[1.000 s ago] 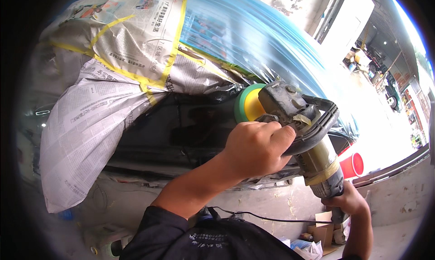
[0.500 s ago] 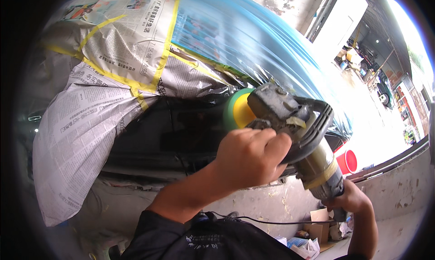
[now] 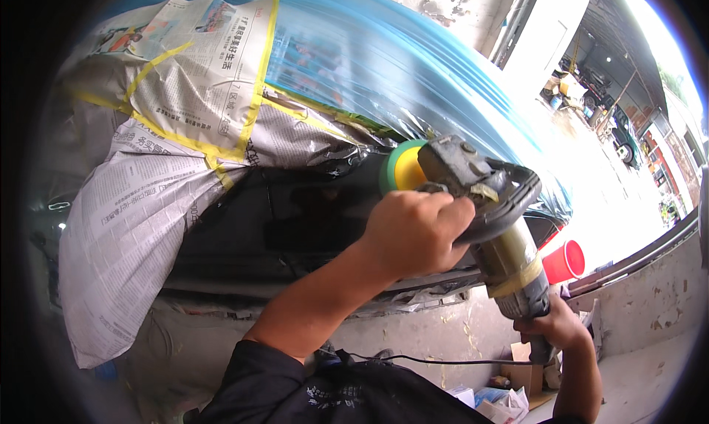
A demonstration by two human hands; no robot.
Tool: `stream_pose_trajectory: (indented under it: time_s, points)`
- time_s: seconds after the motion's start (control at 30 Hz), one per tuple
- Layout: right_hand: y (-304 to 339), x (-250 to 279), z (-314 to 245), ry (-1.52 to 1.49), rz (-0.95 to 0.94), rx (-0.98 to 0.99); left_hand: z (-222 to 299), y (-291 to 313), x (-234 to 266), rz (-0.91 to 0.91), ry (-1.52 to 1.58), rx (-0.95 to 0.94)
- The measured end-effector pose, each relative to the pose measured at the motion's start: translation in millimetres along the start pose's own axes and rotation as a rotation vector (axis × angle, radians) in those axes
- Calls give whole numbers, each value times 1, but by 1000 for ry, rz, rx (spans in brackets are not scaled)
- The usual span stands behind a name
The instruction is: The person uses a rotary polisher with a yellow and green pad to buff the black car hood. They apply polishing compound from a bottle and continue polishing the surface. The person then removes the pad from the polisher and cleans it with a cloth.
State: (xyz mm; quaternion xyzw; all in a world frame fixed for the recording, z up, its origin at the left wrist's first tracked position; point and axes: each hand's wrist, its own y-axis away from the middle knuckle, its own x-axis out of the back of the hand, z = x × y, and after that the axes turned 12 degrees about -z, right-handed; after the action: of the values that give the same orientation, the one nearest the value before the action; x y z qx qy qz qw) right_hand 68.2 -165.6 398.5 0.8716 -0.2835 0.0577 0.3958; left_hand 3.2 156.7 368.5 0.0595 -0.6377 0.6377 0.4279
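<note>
Both my hands hold a grey electric polisher (image 3: 508,255), with yellowish tape wrapped round its body. My left hand (image 3: 417,236) is closed on the looped front handle, close behind the polishing head. Farther back, my right hand (image 3: 559,325) grips the tool's rear end, where a black cord leads off. The round green-and-yellow pad (image 3: 408,171) is tilted on its side against the glossy black car panel (image 3: 306,213); the exact contact is partly hidden by the head and my left hand.
Newspaper (image 3: 210,80) edged with yellow tape covers the car's left part. Blue plastic film (image 3: 399,66) drapes the far side. A red bucket (image 3: 565,261) stands at right, beyond the tool. Behind the cord (image 3: 443,362) lie a cardboard box (image 3: 526,376) and papers.
The polisher and its pad have shifted slightly right along the panel, with both hands still on it. The whole view has also moved a little.
</note>
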Motion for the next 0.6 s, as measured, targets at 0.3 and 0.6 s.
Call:
stream_pose_trajectory:
  time_s: [0.3, 0.6]
  points:
    - [-3, -18, 26, -24, -23, 14, 21, 14, 7, -41, -10, -58]
    - [3, -34, 56, -76, -38, 59, 34, 32, 4, -78, 9, -62]
